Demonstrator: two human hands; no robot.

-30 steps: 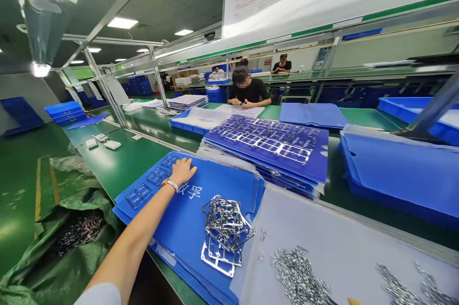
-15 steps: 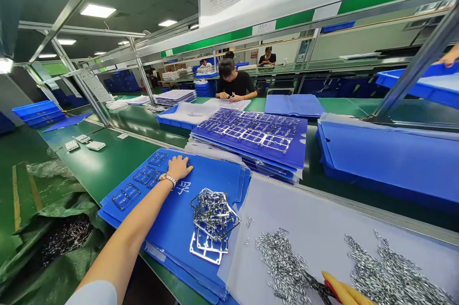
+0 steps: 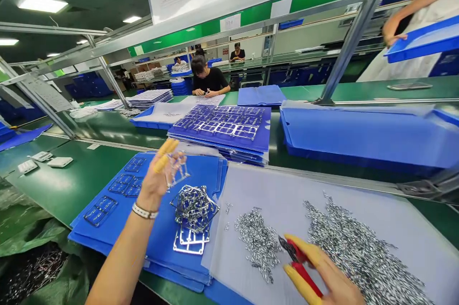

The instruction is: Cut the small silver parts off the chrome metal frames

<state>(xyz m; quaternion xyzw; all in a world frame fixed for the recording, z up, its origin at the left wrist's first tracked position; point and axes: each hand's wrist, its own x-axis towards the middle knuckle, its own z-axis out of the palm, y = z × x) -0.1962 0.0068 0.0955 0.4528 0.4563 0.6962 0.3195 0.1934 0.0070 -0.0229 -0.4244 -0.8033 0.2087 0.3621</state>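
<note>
Left hand above the blue sheets, metal frame pinched; right hand on red-handled cutters.
Left fingers closed on the blurred, shiny lattice — judged light, stiff, probably slick, its thin bars liable to bend; best held by the outer rim. Right fingers part-curled around the handles — beside heaped, bright metal pieces on smooth white sheeting.

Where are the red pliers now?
In the head view, the pliers are low, right of centre, in the right hand, between the small pile and big pile of metal bits.
</note>
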